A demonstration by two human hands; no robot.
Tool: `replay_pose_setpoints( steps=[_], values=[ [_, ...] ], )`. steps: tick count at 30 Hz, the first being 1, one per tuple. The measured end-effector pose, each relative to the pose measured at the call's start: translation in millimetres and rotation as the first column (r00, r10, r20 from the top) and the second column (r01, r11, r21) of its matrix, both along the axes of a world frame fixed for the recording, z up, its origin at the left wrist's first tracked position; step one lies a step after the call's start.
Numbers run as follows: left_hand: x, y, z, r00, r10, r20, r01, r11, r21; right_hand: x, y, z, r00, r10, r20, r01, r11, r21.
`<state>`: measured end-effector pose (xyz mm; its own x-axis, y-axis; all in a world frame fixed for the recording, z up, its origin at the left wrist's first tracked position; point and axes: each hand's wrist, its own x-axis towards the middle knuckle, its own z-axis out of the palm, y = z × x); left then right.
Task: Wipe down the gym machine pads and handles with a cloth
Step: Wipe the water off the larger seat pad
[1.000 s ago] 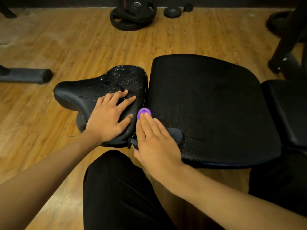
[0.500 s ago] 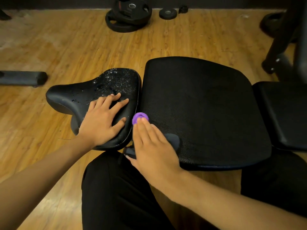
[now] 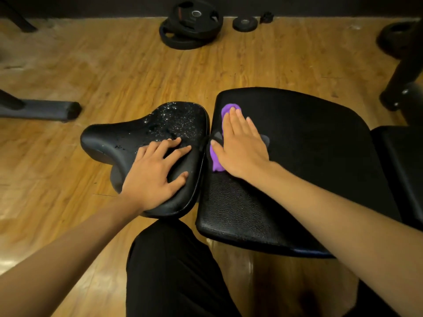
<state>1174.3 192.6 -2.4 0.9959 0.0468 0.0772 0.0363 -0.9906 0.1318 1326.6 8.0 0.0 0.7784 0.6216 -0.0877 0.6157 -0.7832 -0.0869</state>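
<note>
A small black saddle-shaped seat pad lies at left of centre, its far end speckled with water droplets. My left hand rests flat on its near part, fingers spread. Right beside it is a wide black bench pad. My right hand presses a purple and grey cloth flat onto that pad's left edge, fingers straight. Most of the cloth is hidden under the palm; purple shows past the fingertips and by the thumb.
Wooden floor all around. Black weight plates lie stacked at the far wall, a smaller plate beside them. A grey machine foot reaches in from the left. Machine frame parts stand at right. My black-trousered leg is below.
My right hand has slid the cloth away from me along the wide pad's left edge, from its near part to its far part. The left hand has stayed on the seat pad.
</note>
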Motion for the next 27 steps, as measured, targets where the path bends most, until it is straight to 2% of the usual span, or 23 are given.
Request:
replay_pose_setpoints(
  steps=[4, 10, 15, 20, 23, 27],
  values=[
    [-1, 1, -3, 1.000, -0.004, -0.006, 0.004, 1.000, 0.027, -14, 4, 1, 0.999, -0.007, -0.033, 0.008, 0.999, 0.032],
    [0, -6, -2, 0.999, 0.028, -0.036, -0.026, 0.997, 0.070, -119, -60, 18, 0.969, 0.163, -0.184, -0.160, 0.987, 0.030],
    [1, -2, -1, 0.999, 0.014, -0.044, -0.012, 0.999, 0.046, -57, -18, 9, 0.988, 0.145, -0.046, -0.141, 0.985, 0.097],
    [2, -2, 0, 0.999, 0.007, -0.040, -0.006, 1.000, 0.021, 29, 50, 4, 0.988, 0.151, -0.014, -0.151, 0.988, 0.030],
    [2, -1, 1, 0.999, 0.006, -0.040, -0.005, 1.000, 0.003, 8, 51, 2, 0.995, 0.094, 0.034, -0.095, 0.995, 0.013],
    [0, 0, -1, 0.999, -0.005, -0.035, 0.005, 1.000, 0.013, -60, 10, 5, 0.992, 0.121, 0.029, -0.123, 0.989, 0.087]
  ],
)
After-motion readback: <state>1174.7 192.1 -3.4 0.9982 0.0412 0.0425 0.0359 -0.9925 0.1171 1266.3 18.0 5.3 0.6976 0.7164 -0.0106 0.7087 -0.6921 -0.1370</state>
